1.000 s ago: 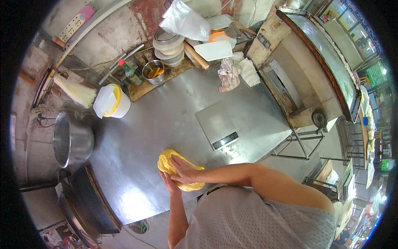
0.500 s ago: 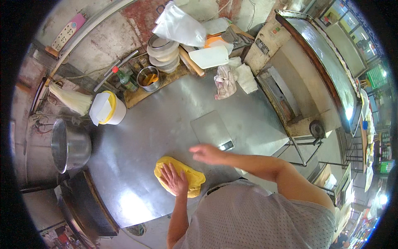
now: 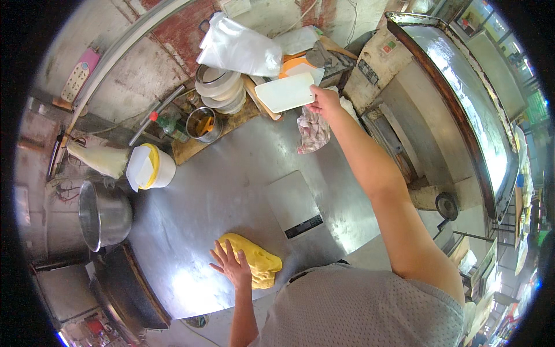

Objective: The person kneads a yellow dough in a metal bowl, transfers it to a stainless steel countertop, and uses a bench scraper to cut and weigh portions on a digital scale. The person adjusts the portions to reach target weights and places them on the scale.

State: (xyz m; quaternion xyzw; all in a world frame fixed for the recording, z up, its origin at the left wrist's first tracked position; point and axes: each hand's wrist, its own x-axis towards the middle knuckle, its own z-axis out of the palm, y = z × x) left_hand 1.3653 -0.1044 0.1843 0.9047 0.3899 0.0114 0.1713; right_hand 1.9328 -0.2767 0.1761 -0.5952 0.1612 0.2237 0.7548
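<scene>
Gripping white board [image 3: 284, 94] with right hand [image 3: 325, 103]; holding left hand [image 3: 235, 268] spread wide at edge of yellow dough [image 3: 262, 266].

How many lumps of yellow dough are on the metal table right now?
1. The yellow dough lies toward the near side of the metal table, partly behind the left hand. The hand or forearm may hide a small piece.

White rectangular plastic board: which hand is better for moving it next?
Probably the right hand: it holds one end of the white board. The left hand is far from it, spread open by the lumpy yellow dough.
</scene>
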